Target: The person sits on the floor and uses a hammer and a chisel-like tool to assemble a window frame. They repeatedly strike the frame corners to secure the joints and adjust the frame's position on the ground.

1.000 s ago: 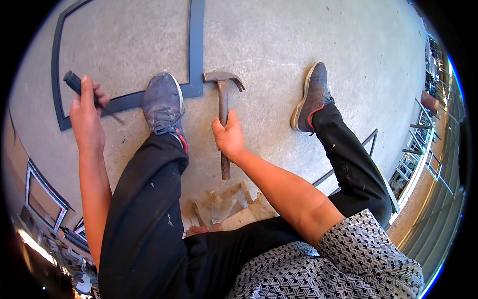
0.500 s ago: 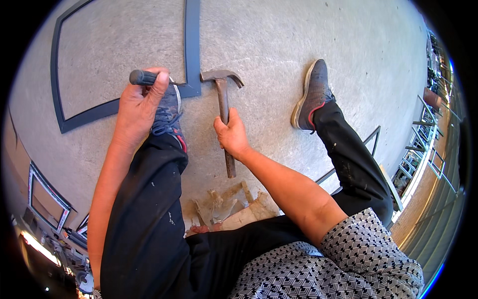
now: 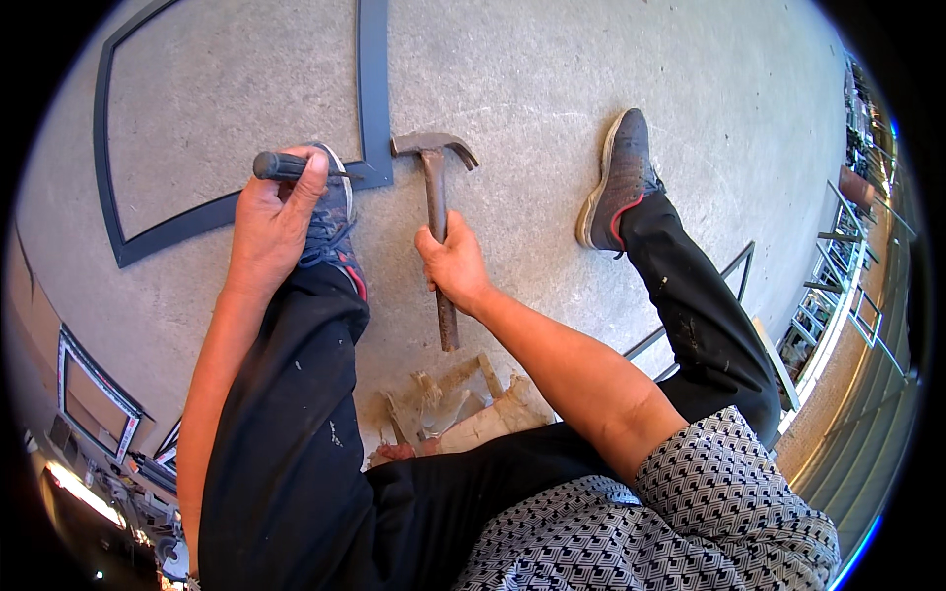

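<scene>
My left hand (image 3: 273,222) is closed round the dark handle of a screwdriver (image 3: 280,166). The thin shaft points right, toward the lower right corner of a dark grey metal frame (image 3: 373,98) lying on the floor; whether the tip touches it I cannot tell. My right hand (image 3: 455,263) grips the wooden handle of a claw hammer (image 3: 437,192) around its middle. The hammer's head is just right of that frame corner, with its claw turned to the right. My left shoe (image 3: 330,231) rests at the frame's lower bar.
My right shoe (image 3: 623,182) stands on the concrete floor (image 3: 512,69) to the right. Wood scraps and a torn package (image 3: 463,409) lie between my legs. Another dark frame (image 3: 737,271) is by my right leg. Metal frames (image 3: 818,295) are stacked at the far right, and a framed panel (image 3: 94,394) stands at the left.
The screwdriver's shaft has swung slightly, now lying closer to level. The hammer has shifted a little left and up, while both hands keep their grip.
</scene>
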Demonstrator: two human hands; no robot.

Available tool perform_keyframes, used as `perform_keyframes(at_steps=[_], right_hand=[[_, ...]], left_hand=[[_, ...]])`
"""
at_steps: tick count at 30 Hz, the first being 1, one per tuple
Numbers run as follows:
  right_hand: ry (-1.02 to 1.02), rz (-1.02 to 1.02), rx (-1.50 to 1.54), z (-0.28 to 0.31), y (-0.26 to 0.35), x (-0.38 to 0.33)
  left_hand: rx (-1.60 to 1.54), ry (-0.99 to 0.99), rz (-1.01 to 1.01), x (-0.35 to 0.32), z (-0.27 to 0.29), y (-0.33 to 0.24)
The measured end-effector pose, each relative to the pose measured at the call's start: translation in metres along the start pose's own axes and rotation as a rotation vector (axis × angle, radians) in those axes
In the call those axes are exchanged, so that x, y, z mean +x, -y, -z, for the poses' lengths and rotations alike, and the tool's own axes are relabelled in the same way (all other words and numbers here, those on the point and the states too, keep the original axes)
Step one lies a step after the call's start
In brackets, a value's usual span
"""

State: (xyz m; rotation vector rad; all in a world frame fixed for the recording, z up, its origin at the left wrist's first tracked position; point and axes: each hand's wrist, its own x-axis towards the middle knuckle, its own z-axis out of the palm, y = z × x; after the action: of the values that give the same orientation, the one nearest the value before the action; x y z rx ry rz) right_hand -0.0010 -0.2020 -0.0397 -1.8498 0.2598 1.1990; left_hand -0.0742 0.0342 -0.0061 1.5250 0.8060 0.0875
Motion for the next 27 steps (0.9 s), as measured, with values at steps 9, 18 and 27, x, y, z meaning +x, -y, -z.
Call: perform_keyframes(at_steps=[9,18,27], right_hand=[[0.045,-0.020,0.070,0.001,0.000,0.002],[0.052,-0.024,0.053,0.003,0.001,0.002],[0.063,-0.016,0.056,0.003,0.002,0.002]], left_hand=[[-0.023,0.007,-0.024,0.001,0.000,0.002],[-0.064,-0.009,-0.070,0.000,-0.008,-0.005],[-0.044,-0.001,-0.079,-0.001,-0.006,-0.008]])
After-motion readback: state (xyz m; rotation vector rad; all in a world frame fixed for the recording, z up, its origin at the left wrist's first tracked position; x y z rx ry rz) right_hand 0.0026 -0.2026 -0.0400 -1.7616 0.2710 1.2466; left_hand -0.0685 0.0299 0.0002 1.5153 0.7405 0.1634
